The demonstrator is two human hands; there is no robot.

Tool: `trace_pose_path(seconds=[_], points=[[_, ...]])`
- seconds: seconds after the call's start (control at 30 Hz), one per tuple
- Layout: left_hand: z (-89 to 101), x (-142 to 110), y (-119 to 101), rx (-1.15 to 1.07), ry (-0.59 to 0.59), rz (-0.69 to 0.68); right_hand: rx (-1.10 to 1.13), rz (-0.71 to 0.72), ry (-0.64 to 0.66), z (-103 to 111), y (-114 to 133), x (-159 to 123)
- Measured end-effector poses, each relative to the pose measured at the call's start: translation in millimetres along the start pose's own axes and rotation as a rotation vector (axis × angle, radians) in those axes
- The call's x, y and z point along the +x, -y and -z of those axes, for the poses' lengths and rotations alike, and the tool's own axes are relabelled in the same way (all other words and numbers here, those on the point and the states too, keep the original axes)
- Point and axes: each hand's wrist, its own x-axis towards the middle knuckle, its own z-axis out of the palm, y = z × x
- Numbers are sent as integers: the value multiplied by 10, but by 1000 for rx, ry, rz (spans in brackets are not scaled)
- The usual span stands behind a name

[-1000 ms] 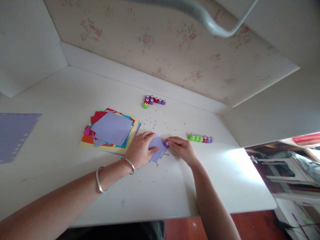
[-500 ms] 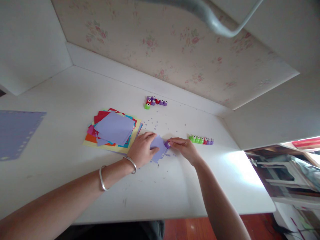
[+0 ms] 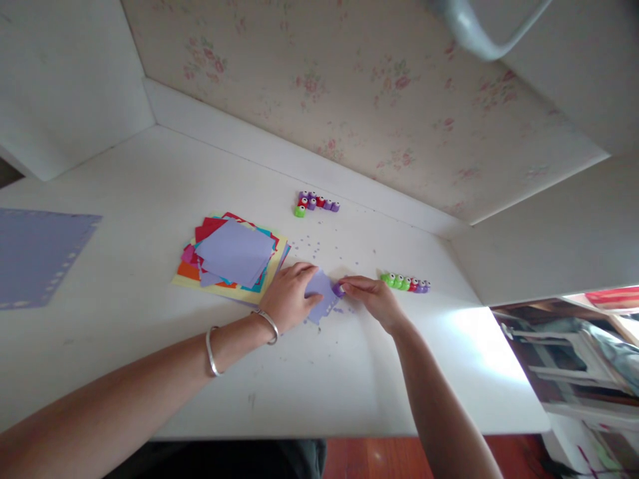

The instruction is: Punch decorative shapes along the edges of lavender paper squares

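Note:
A small piece of purple paper (image 3: 322, 290) with a notched right edge is held against the tabletop by my left hand (image 3: 292, 298). The thumb rests on its face and the fingers lie along its far side. Pinched in my right hand (image 3: 372, 297) is a small purple craft punch (image 3: 338, 289), set at the paper's right edge. My fingers cover part of the punch. Tiny purple paper bits (image 3: 338, 311) lie around the sheet. Left of my left hand is a stack of coloured paper (image 3: 237, 251), purple on top.
Several green, red and purple punches with eye-like tops form a row (image 3: 405, 283) to the right. Another cluster (image 3: 313, 201) sits near the back wall. A larger purple sheet (image 3: 44, 256) with a notched edge lies far left. The white desk (image 3: 349, 392) ends close to me.
The view has shifted slightly, so everything sits a little further right. Both hands keep their hold, with the punch still at the paper's right edge.

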Motion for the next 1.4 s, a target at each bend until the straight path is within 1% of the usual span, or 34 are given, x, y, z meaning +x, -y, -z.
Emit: trace_pose_path(seconds=[0.17, 0.37, 0.5, 0.63, 0.73, 0.97, 1.2, 1.27, 1.4], points=[[3, 1, -1, 2, 3, 0, -32, -5, -8, -2, 15, 12], [4, 6, -6, 7, -8, -6, -74, -82, -32, -6, 116, 36], [13, 18, -25, 16, 9, 13, -165, -125, -6, 0, 234, 88], [26, 31, -49, 18, 21, 19, -225, -96, 69, 28, 283, 146], [29, 32, -56, 16, 23, 29, -192, -89, 100, 45, 269, 157], [16, 23, -46, 17, 12, 15, -174, -83, 93, 53, 227, 160], [9, 26, -36, 21, 14, 16, -122, -33, 202, 147, 178, 126], [10, 28, -37, 18, 11, 12, -93, -59, 213, 165, 165, 103], [15, 28, -39, 13, 6, 13, -85, -132, 179, 197, 104, 89]])
